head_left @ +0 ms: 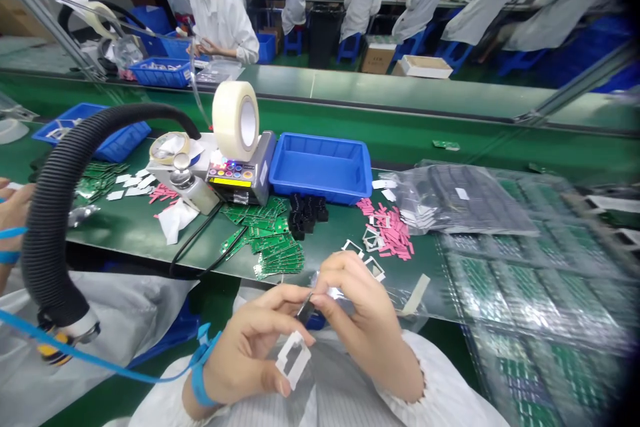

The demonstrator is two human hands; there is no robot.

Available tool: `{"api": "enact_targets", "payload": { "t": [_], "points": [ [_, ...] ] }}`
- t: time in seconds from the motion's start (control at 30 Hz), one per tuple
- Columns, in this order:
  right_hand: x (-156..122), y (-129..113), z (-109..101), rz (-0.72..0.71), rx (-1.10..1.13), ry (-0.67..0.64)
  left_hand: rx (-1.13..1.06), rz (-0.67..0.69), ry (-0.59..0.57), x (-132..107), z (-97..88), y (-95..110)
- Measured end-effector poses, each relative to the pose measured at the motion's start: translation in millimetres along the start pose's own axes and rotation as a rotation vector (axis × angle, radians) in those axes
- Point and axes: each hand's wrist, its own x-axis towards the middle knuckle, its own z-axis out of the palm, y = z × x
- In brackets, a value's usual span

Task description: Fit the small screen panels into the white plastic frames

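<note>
My left hand [250, 347], with a blue wrist strap, is closed on a small white frame [300, 370] held by thumb and fingers. Its forefinger also touches a small dark flat piece [305, 309], whose kind I cannot make out. The thumb and fingertips of my right hand [357, 320] pinch the upper end of that dark piece. Both hands are close together above my lap, at the table's front edge. Beyond them lie more white frames [374, 268], green circuit boards [280, 250], black parts [303, 213] and pink strips [395, 233].
A blue bin [323, 170] stands behind the boards, beside a tape dispenser [245, 177] carrying a tape roll [227, 121]. A black hose [50, 213] arches at left, near a co-worker's hand [13, 217]. Bagged boards and clear trays [525, 280] cover the right side.
</note>
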Motion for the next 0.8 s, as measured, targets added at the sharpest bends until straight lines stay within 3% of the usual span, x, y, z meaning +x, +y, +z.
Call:
{"api": "enact_targets", "payload": {
  "t": [0.33,0.57,0.7,0.8],
  "points": [
    [-8.8,4.3,5.0,0.055,-0.075,0.036,0.059,-0.016,-0.009,1.1,-4.3,-7.1],
    [-10.4,10.8,7.9,0.041,-0.093,-0.027,-0.012,-0.034,0.008,1.8,-6.0,-13.3],
    [-12.4,3.8,4.4,-0.029,-0.069,-0.069,-0.256,-0.128,0.096,3.3,-6.1,-12.0],
    [-18.4,18.4,4.3,0.022,-0.007,-0.114,-0.575,-0.169,0.225,5.6,-8.7,-9.8]
  ]
}}
